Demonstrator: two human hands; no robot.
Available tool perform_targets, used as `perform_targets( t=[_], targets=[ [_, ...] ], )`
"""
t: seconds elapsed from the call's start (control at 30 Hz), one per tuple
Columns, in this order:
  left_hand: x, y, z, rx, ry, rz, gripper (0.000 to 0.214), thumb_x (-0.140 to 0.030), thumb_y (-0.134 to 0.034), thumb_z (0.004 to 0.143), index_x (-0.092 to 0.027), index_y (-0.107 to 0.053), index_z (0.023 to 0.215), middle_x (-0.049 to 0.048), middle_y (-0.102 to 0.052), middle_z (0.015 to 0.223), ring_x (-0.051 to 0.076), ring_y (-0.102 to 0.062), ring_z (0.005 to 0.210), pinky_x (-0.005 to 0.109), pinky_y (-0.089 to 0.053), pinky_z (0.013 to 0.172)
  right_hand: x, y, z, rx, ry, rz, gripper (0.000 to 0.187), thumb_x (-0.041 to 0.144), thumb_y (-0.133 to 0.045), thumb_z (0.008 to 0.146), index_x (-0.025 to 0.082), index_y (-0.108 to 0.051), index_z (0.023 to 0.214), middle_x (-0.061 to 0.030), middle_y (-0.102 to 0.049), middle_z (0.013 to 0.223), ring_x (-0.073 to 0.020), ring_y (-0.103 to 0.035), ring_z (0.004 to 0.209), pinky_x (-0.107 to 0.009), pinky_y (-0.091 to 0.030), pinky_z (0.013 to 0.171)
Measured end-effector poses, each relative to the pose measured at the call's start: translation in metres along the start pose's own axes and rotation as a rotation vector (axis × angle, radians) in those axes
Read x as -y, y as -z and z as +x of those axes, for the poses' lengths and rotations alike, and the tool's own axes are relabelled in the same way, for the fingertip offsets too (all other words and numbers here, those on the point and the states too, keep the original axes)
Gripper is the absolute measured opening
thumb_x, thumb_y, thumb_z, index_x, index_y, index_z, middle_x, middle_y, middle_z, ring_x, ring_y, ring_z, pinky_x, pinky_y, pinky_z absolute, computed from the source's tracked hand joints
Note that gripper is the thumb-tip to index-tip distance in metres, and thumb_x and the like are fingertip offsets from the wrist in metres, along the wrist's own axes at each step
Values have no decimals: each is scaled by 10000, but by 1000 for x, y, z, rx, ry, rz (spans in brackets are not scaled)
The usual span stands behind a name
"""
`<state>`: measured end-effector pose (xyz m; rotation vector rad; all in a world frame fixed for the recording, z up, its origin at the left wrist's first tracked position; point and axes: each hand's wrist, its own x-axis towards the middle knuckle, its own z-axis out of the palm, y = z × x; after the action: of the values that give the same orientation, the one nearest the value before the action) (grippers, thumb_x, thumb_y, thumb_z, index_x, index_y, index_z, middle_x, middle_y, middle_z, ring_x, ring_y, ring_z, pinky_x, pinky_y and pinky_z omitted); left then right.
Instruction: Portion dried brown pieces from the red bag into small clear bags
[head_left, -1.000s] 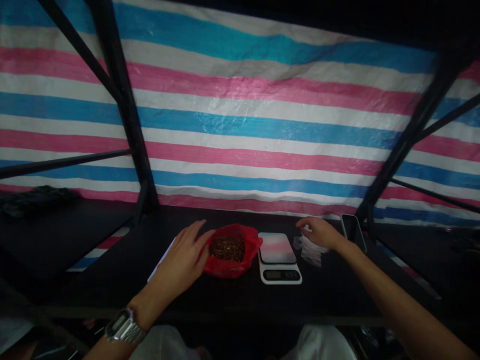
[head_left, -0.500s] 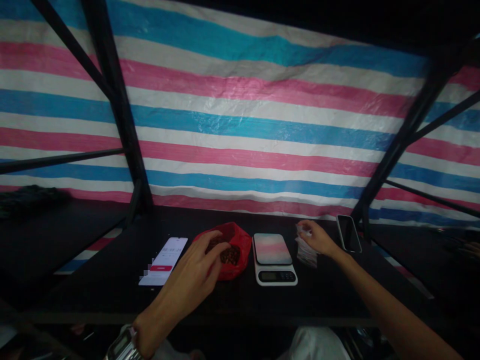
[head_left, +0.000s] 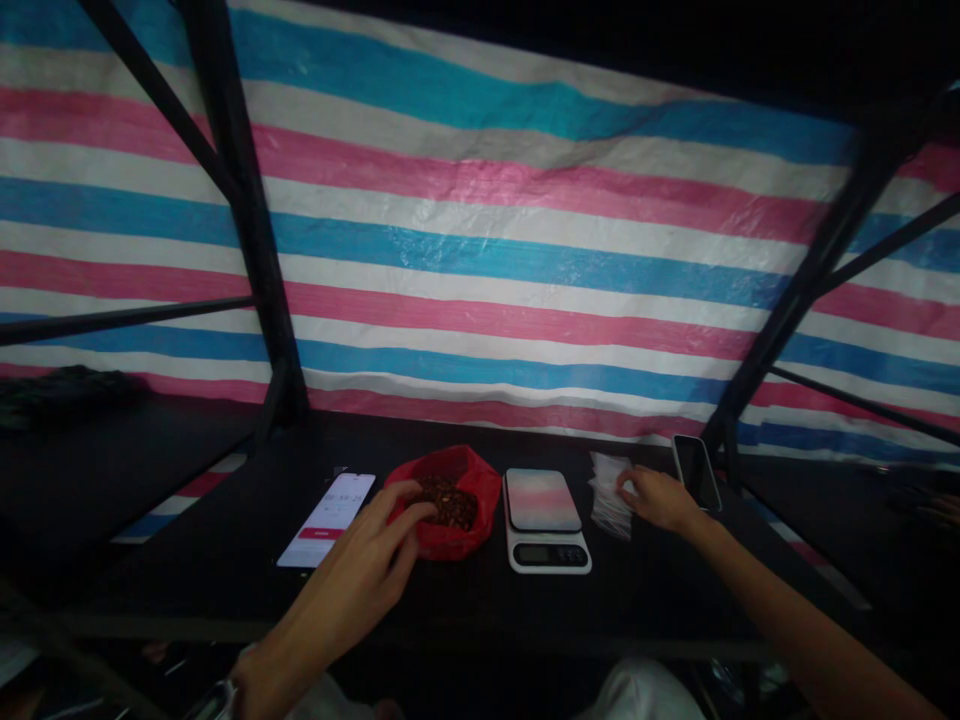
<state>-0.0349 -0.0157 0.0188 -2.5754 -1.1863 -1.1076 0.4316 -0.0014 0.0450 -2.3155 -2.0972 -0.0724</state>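
Note:
On the left, a red plastic bag (head_left: 484, 485) stands with its mouth open, holding small brown pieces (head_left: 448, 502) whose kind I cannot make out. My left hand (head_left: 375, 550) is at the bag's near left rim, its fingers apart and slightly curled, with nothing held. A pile of small clear plastic bags (head_left: 609, 500) lies right of a white digital scale (head_left: 544, 500). My right hand (head_left: 660, 497) pinches the right edge of this pile between thumb and forefinger. The scale's plate carries nothing, and its display shows no readable digits.
A phone with a lit screen (head_left: 330, 515) lies left of the red bag. Another phone (head_left: 696, 472), dark-screened, lies behind my right hand. Black metal posts (head_left: 251, 210) frame the black table (head_left: 465, 600), and a striped plastic sheet (head_left: 510, 240) hangs behind it.
My left hand has drawn back toward me from above the red bag, uncovering more of the brown pieces. My right hand has shifted right and down, from the pile's top to its right edge.

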Motion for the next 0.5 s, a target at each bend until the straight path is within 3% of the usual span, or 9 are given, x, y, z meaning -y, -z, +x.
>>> perform_targets(
  t=[0.2,0.3,0.4,0.5],
  targets=[
    [-3,12,1,45,30,-12,344,-200,-456,1014,-267,-700,1246,84,-661,1356,252,-702,1237,391,-611,1025,-1,2,-3,-16,-13,-6,309,318,-536,1016,172,-772,1154,-175,-759,1187,-353,-758,1052,-415,-519,897],
    [-13,13,-10,94,2,-17,370,-138,-458,985,-275,-713,1215,52,-716,1285,228,-723,1176,361,-609,1007,1,7,-6,-54,-13,22,334,304,-515,1018,166,-741,1223,-181,-741,1233,-346,-757,1043,-425,-527,905],
    [-27,-4,-38,203,-133,-27,434,-11,-503,868,-283,-721,1127,6,-770,1134,174,-757,999,283,-609,922,21,8,-14,-112,20,85,400,230,-456,1010,182,-654,1354,-168,-704,1291,-291,-746,1048,-400,-533,934],
    [-37,-39,-77,290,-325,-59,323,-16,-636,835,-285,-704,999,-41,-780,984,140,-752,870,254,-585,950,56,1,-32,-107,114,249,520,158,-523,899,204,-562,1415,-136,-682,1279,-260,-729,1027,-392,-546,940]
  ],
)
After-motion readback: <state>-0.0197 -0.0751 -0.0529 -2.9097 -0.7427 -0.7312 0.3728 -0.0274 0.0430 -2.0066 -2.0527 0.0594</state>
